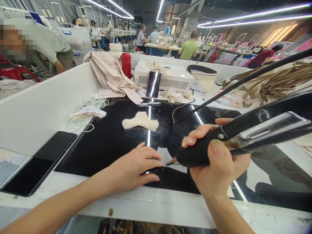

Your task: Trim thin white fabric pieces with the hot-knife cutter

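Observation:
My right hand (216, 165) is wrapped round a thick black hand tool (195, 154) with a long metal lever and a narrow, copper-coloured pointed tip. Its tip touches or hovers just over a small white piece of material (180, 168) on the glossy black board (109, 152); I cannot tell which. My left hand (137, 165) lies low over the board with fingers stretched out, fingertips at the left edge of that piece. Farther back rests a cream, three-armed fabric piece (140, 122). Another white piece (257, 175) lies to the right, partly under the tool's shadow.
A large phone (39, 162) lies at the left, near pale cord (90, 105). Beige cloth (109, 73), a red flask (126, 65), a second phone (153, 84) and a white vented box (163, 76) stand behind. A black cable (219, 94) crosses the right side. A person bends at far left.

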A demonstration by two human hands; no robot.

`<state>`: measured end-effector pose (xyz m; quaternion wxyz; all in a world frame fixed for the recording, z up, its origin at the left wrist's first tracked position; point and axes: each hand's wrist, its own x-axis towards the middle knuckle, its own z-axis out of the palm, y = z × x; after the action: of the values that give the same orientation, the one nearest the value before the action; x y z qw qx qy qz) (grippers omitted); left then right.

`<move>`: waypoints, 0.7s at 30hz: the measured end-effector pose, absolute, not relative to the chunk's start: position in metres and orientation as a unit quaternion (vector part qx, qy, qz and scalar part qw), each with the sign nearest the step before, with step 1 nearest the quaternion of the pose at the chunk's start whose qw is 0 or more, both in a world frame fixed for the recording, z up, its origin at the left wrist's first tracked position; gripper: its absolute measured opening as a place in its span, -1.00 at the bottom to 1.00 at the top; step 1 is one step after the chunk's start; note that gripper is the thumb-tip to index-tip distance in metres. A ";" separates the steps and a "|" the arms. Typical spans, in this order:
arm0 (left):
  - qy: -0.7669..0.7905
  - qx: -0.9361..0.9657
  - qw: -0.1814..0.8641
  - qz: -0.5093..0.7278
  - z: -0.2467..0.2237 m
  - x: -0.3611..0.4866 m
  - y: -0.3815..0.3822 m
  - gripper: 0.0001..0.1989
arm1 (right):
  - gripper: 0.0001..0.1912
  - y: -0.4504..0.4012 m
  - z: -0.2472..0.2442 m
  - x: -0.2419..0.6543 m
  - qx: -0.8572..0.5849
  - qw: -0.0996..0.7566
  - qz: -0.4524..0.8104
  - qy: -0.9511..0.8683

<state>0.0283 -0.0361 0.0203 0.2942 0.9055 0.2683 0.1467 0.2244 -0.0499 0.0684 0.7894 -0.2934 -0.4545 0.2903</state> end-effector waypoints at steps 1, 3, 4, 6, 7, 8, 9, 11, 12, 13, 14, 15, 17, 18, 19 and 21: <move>0.267 0.905 0.296 0.147 0.021 0.029 -0.036 -0.67 | -0.59 -0.050 0.067 0.223 -0.292 0.788 0.292 -0.458; 0.264 0.904 0.299 0.150 0.022 0.029 -0.037 -0.68 | -0.59 -0.051 0.064 0.223 -0.293 0.782 0.295 -0.464; 0.263 0.904 0.300 0.153 0.022 0.030 -0.037 -0.70 | -0.60 -0.052 0.064 0.223 -0.294 0.779 0.296 -0.468; 0.260 0.904 0.302 0.155 0.023 0.030 -0.037 -0.71 | -0.62 -0.053 0.063 0.224 -0.296 0.772 0.296 -0.477; 0.261 0.903 0.303 0.156 0.024 0.030 -0.037 -0.73 | -0.63 -0.053 0.063 0.224 -0.297 0.769 0.297 -0.483; 0.261 0.903 0.303 0.157 0.024 0.030 -0.037 -0.75 | -0.64 -0.054 0.063 0.225 -0.296 0.766 0.298 -0.487; 0.263 0.902 0.302 0.160 0.024 0.030 -0.037 -0.76 | -0.65 -0.054 0.064 0.226 -0.295 0.763 0.299 -0.491; 0.266 0.901 0.298 0.170 0.024 0.028 -0.035 -0.78 | -0.65 -0.053 0.065 0.227 -0.293 0.761 0.303 -0.493; 0.267 0.900 0.295 0.176 0.024 0.027 -0.034 -0.77 | -0.64 -0.052 0.065 0.228 -0.293 0.762 0.303 -0.492; 0.267 0.900 0.293 0.179 0.024 0.026 -0.033 -0.76 | -0.64 -0.051 0.066 0.229 -0.294 0.764 0.301 -0.489; 0.266 0.901 0.291 0.179 0.024 0.025 -0.032 -0.76 | -0.64 -0.051 0.066 0.230 -0.297 0.766 0.299 -0.485; 0.263 0.903 0.292 0.174 0.024 0.024 -0.031 -0.77 | -0.63 -0.050 0.067 0.230 -0.300 0.769 0.295 -0.481; 0.254 0.906 0.299 0.158 0.025 0.023 -0.029 -0.76 | -0.63 -0.050 0.068 0.231 -0.302 0.775 0.292 -0.472; 0.251 0.907 0.304 0.150 0.026 0.023 -0.029 -0.74 | -0.62 -0.051 0.068 0.230 -0.301 0.778 0.293 -0.467; 0.251 0.906 0.310 0.143 0.027 0.023 -0.028 -0.73 | -0.62 -0.052 0.069 0.230 -0.297 0.780 0.298 -0.463; 0.253 0.904 0.317 0.136 0.029 0.023 -0.028 -0.71 | -0.60 -0.055 0.070 0.227 -0.288 0.783 0.310 -0.456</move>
<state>0.0228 -0.0281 0.0293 0.3171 0.9039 0.2528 0.1361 0.2271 -0.0549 0.0698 0.7828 -0.2883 -0.4558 0.3103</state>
